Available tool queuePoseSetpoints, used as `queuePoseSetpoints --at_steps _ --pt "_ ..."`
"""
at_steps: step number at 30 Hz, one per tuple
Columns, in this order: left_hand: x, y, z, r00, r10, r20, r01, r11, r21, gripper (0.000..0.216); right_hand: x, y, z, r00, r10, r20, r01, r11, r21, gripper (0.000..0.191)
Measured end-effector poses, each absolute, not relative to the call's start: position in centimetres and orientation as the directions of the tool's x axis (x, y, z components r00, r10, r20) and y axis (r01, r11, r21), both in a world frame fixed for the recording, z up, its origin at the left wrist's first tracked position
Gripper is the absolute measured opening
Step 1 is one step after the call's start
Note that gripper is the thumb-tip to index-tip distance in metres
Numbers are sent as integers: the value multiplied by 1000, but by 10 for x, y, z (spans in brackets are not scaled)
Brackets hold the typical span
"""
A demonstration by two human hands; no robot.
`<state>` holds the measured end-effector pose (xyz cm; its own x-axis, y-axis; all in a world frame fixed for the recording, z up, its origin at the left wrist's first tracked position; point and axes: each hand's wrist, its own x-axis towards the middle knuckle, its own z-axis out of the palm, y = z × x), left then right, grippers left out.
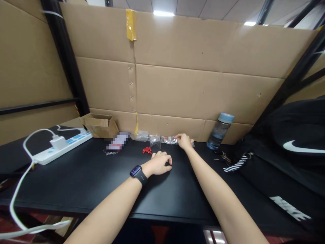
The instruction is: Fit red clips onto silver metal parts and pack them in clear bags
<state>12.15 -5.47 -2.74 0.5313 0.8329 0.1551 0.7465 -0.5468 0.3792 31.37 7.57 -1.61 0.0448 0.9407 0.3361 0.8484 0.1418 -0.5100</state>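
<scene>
My left hand [159, 163], with a dark smartwatch on its wrist, rests on the black table [83, 176] with its fingers curled under; what they hold, if anything, is hidden. My right hand [184, 141] reaches to the back of the table and pinches a small clear plastic bag [169, 139] with red and silver bits in it. More small clear bags [148, 137] lie in a row along the cardboard wall. A few small red pieces [147, 150] lie on the table just beyond my left hand.
A white power strip [63, 145] with a plugged charger and a white cable lies at the left. A small open cardboard box [99, 125] stands at the back. A blue-capped water bottle [219, 131], keys [224, 156] and a black bag [291, 149] sit at the right.
</scene>
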Motion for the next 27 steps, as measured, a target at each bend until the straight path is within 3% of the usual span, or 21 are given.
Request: queuePoseSetpoints --at_steps 8,11,13,15,21,24,27 --pt "104 -48 -17 498 843 201 777 -537 327 10 331 71 -24 -108 928 358 924 226 -308 20" --pt "88 -38 -10 275 885 376 859 -402 317 14 356 65 -18 -160 947 280 915 249 -318 24" --pt "78 -29 -9 13 861 508 889 -242 388 30 373 58 -14 -196 953 230 905 266 -333 29" --pt "72 -20 -11 -134 828 545 872 -164 462 39 387 47 -13 -232 955 188 890 286 -355 37" --pt "76 -10 -17 -70 822 565 751 -329 572 26 409 20 -15 -333 938 100 838 343 -425 70" --pt "88 -14 -17 -39 803 594 620 -447 645 23 408 18 -13 -351 933 74 835 348 -426 69" --pt "102 -18 -21 134 810 571 485 -556 675 15 403 20 -10 -361 930 66 850 357 -387 61"
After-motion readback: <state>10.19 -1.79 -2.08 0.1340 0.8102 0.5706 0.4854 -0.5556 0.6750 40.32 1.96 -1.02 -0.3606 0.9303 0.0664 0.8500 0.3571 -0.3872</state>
